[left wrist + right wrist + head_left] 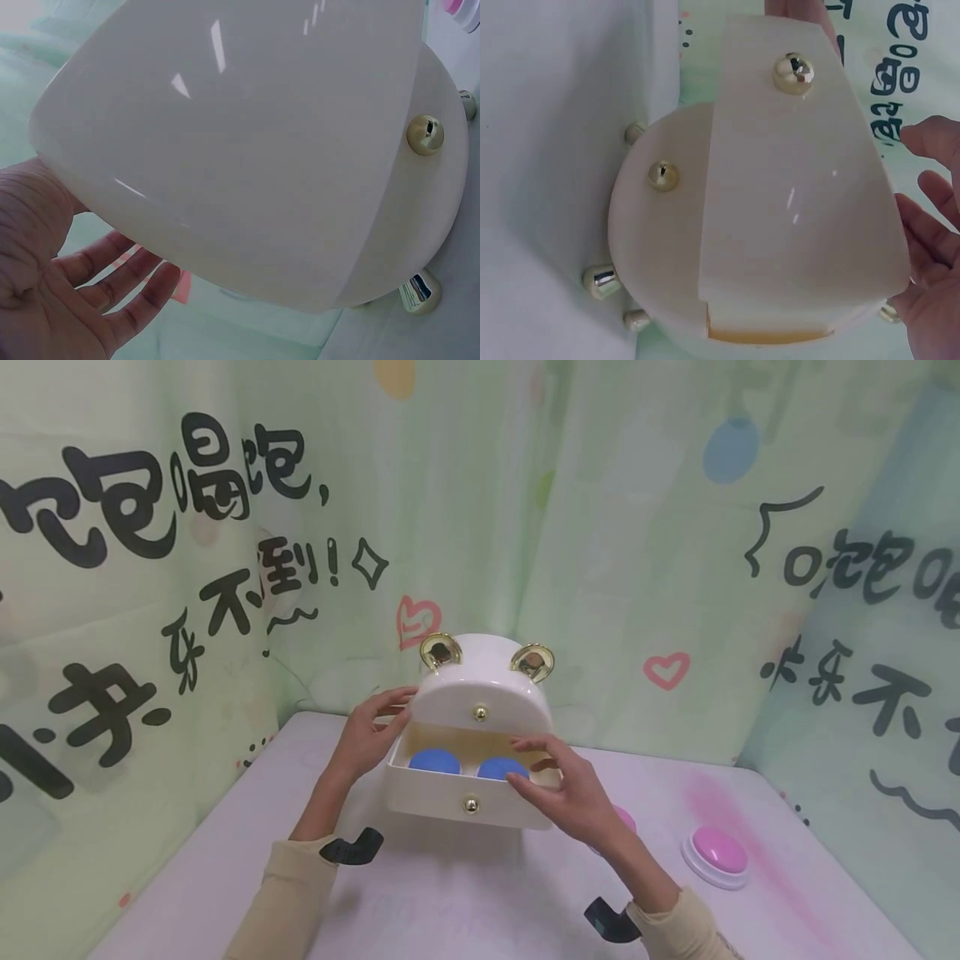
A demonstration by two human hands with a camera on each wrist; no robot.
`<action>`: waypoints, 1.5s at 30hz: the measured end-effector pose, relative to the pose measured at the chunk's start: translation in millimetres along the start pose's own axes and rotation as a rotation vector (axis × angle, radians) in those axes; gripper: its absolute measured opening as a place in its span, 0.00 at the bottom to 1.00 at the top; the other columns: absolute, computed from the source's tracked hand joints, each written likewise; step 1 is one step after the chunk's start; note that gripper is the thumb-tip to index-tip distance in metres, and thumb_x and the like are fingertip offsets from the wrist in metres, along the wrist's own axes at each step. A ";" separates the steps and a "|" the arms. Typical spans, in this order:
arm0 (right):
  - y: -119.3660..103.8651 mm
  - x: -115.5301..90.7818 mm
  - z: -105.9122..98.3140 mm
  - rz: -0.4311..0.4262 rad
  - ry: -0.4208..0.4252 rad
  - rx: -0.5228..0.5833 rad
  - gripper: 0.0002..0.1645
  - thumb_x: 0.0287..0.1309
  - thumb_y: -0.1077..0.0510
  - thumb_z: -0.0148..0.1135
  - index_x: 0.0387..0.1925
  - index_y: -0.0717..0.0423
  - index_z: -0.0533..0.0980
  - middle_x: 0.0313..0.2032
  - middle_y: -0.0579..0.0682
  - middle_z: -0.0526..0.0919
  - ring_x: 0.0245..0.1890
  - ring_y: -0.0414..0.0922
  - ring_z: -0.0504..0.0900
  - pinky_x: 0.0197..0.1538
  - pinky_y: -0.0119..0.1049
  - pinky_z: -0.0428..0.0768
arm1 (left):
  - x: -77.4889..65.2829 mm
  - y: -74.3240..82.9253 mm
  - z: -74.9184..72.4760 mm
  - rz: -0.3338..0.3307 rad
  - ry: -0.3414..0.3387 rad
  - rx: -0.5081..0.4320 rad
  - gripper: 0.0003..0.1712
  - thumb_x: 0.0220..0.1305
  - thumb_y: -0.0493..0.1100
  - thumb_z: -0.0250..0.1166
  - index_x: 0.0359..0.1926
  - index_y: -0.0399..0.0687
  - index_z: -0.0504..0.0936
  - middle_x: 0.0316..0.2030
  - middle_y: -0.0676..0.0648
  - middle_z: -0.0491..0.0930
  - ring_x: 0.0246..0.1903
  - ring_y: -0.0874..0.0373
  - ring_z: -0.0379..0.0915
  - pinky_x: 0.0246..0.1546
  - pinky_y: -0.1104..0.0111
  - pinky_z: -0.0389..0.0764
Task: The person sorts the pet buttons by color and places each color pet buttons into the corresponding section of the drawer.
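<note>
A white rounded drawer box with two gold ears and gold knobs stands on the table, its drawer pulled out toward me. Inside the drawer lie two blue round-topped things, side by side; their lower parts are hidden. My left hand is at the box's left side, fingers loosely bent; in the left wrist view its thumb passes behind the drawer. My right hand is at the drawer's front right corner, fingers bent over the drawer and thumb near the right blue thing. A gap shows between thumb and fingers.
On the right of the table sits a pink dome on a white round base. Another pink thing is partly hidden behind my right forearm. A printed green curtain surrounds the table at the back and sides.
</note>
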State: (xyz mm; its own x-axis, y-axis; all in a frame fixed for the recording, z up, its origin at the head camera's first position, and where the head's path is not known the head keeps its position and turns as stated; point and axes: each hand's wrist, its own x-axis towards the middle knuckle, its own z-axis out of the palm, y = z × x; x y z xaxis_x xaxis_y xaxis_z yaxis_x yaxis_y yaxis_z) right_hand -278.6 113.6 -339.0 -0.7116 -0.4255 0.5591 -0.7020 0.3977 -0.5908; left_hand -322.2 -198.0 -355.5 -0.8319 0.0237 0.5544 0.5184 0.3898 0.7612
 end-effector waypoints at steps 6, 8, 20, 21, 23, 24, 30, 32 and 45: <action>-9.0 -5.1 0.2 -0.113 0.062 -0.008 0.22 0.57 0.63 0.74 0.52 0.58 0.78 0.53 0.54 0.86 0.51 0.54 0.84 0.51 0.40 0.84 | 1.1 -1.4 0.1 -0.006 -0.001 -0.010 0.22 0.74 0.39 0.62 0.66 0.44 0.78 0.59 0.37 0.80 0.58 0.41 0.78 0.52 0.44 0.81; -12.1 -7.0 0.6 -0.147 0.067 0.006 0.21 0.57 0.65 0.74 0.51 0.57 0.79 0.50 0.51 0.87 0.49 0.50 0.84 0.50 0.38 0.84 | 1.1 -1.2 0.1 -0.008 -0.002 -0.014 0.22 0.74 0.39 0.63 0.66 0.44 0.78 0.59 0.37 0.80 0.58 0.41 0.78 0.52 0.44 0.81; -29.7 -21.5 6.8 -0.227 0.017 0.090 0.18 0.59 0.66 0.72 0.50 0.54 0.79 0.42 0.51 0.87 0.43 0.45 0.85 0.42 0.37 0.85 | 1.0 -0.7 0.6 -0.012 -0.004 -0.006 0.22 0.74 0.40 0.62 0.66 0.44 0.78 0.59 0.37 0.80 0.58 0.41 0.78 0.53 0.43 0.81; -30.2 -23.0 8.3 -0.224 0.007 0.094 0.18 0.59 0.66 0.72 0.49 0.55 0.78 0.42 0.51 0.87 0.41 0.44 0.86 0.41 0.36 0.85 | 0.9 -0.2 0.5 -0.013 -0.004 -0.005 0.22 0.74 0.40 0.62 0.66 0.44 0.78 0.60 0.37 0.80 0.58 0.41 0.78 0.53 0.44 0.81; -30.1 -25.3 11.6 -0.223 -0.014 0.100 0.17 0.60 0.65 0.72 0.49 0.56 0.78 0.40 0.51 0.87 0.38 0.42 0.85 0.39 0.35 0.85 | 0.7 0.1 0.5 -0.013 -0.003 -0.005 0.22 0.74 0.40 0.62 0.66 0.44 0.78 0.60 0.38 0.80 0.58 0.41 0.78 0.53 0.44 0.81; -29.8 -26.4 13.2 -0.216 -0.026 0.103 0.17 0.60 0.65 0.72 0.49 0.56 0.78 0.40 0.51 0.88 0.37 0.41 0.85 0.38 0.35 0.85 | 0.8 -0.3 0.5 -0.014 -0.002 -0.006 0.22 0.74 0.40 0.62 0.66 0.45 0.78 0.59 0.38 0.80 0.58 0.41 0.78 0.53 0.44 0.81; -24.2 -30.2 22.2 -0.168 -0.071 0.094 0.16 0.60 0.64 0.72 0.49 0.57 0.79 0.36 0.48 0.88 0.34 0.38 0.85 0.35 0.34 0.85 | 1.2 -3.5 0.8 -0.003 0.003 -0.009 0.22 0.74 0.40 0.62 0.66 0.45 0.78 0.59 0.38 0.81 0.57 0.41 0.79 0.51 0.44 0.82; -21.7 -30.8 24.5 -0.163 -0.080 0.096 0.17 0.60 0.64 0.72 0.49 0.57 0.79 0.36 0.47 0.88 0.33 0.38 0.85 0.35 0.34 0.85 | 1.6 -3.6 1.2 -0.001 0.002 -0.009 0.22 0.74 0.40 0.62 0.66 0.45 0.78 0.59 0.38 0.81 0.57 0.41 0.79 0.51 0.44 0.82; -6.1 -33.4 44.2 -0.219 -0.074 -0.017 0.21 0.57 0.65 0.74 0.51 0.55 0.77 0.32 0.43 0.86 0.30 0.33 0.81 0.29 0.30 0.82 | 1.7 -2.5 1.9 -0.008 -0.002 0.007 0.22 0.74 0.39 0.63 0.66 0.46 0.79 0.59 0.39 0.81 0.58 0.42 0.79 0.51 0.44 0.82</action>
State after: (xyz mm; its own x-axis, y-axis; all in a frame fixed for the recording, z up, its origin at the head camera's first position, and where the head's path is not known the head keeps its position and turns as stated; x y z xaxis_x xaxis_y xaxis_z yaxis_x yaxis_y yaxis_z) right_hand -249.3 89.4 -379.8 -0.5385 -0.5617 0.6281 -0.8403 0.3025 -0.4499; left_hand -325.3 -197.2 -357.0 -0.8364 0.0225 0.5476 0.5104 0.3963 0.7632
